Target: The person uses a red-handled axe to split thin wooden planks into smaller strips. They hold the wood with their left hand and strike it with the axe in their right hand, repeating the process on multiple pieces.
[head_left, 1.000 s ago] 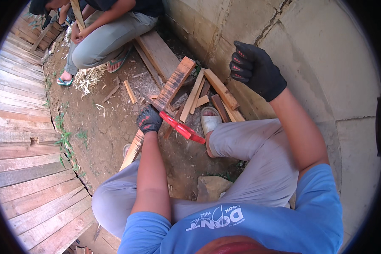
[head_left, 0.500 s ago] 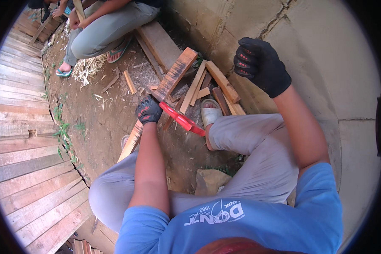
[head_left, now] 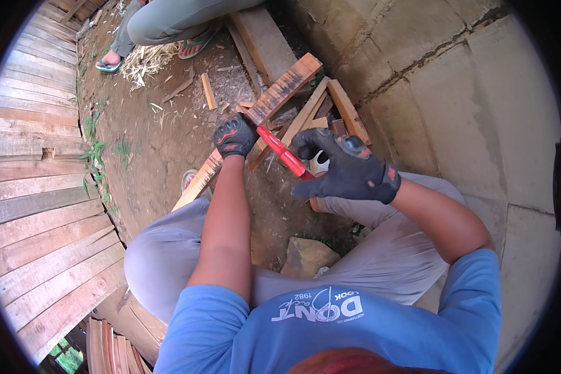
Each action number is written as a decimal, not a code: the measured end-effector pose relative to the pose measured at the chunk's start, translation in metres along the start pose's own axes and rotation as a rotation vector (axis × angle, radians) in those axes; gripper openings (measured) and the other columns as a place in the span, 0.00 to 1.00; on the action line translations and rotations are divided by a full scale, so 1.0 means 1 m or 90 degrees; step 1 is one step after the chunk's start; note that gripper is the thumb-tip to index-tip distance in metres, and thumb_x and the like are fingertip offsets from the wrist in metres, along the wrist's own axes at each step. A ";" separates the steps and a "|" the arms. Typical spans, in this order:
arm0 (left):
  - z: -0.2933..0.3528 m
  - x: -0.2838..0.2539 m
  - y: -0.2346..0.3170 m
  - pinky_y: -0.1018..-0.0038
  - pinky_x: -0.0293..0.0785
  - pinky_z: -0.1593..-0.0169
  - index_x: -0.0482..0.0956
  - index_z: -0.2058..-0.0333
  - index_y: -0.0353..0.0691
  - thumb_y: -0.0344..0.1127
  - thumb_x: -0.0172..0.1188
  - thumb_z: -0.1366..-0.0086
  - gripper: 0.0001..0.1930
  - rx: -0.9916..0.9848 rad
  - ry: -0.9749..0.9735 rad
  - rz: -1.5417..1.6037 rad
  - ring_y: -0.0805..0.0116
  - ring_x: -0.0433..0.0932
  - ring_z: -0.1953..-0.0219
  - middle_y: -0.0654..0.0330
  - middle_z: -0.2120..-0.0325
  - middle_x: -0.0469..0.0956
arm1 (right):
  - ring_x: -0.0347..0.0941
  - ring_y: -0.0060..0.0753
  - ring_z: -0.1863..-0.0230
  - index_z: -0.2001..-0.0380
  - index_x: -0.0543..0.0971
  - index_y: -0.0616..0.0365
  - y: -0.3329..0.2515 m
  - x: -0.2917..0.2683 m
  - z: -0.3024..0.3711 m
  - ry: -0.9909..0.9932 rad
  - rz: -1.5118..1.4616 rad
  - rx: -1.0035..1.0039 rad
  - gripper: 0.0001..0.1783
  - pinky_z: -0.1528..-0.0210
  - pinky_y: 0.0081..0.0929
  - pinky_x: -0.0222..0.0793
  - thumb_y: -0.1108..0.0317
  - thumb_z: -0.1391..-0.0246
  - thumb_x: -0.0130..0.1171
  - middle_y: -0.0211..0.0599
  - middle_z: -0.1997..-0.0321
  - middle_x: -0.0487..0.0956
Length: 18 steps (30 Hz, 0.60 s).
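My left hand (head_left: 235,135), in a black glove with red trim, is closed on a long wooden board (head_left: 287,89) with dark marks along its face. The board slants from far right to near left, and the glove hides its middle. A red-handled tool (head_left: 282,151) extends from beside that hand toward the right; its far end is hidden, so its kind cannot be made out. My right hand (head_left: 349,165), gloved likewise, hovers at the near end of the red handle. Its thumb and fingers are spread and curved, with a gap between them.
Loose wood offcuts (head_left: 349,112) lie beyond my right hand, against a concrete wall (head_left: 461,106). A thick timber (head_left: 265,43) rests farther back. Another person's leg (head_left: 187,22) and wood shavings (head_left: 146,64) are at far left. A stone (head_left: 308,257) sits between my legs.
My right hand has come down and left from its raised place by the wall to the red handle, its fingers spreading. My left hand stays on the board. The view has shifted.
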<state>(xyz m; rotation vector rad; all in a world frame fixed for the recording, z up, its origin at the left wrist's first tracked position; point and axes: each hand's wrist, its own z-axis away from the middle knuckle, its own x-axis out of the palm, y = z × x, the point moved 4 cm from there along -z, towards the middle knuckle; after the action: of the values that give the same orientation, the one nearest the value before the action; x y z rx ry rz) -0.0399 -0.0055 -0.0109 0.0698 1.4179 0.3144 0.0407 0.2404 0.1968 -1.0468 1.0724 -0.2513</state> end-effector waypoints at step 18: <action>0.004 -0.004 -0.005 0.55 0.84 0.48 0.90 0.55 0.45 0.57 0.70 0.42 0.25 -0.028 -0.013 0.071 0.50 0.89 0.52 0.50 0.56 0.90 | 0.79 0.37 0.53 0.51 0.83 0.58 0.019 0.048 -0.009 -0.078 -0.134 0.125 0.15 0.45 0.36 0.75 0.66 0.38 0.71 0.38 0.57 0.81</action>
<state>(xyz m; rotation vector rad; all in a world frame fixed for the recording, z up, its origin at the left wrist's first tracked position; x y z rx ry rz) -0.0352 -0.0109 -0.0079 0.1161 1.3885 0.4355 0.0523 0.2151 0.1526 -0.9848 0.8101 -0.4478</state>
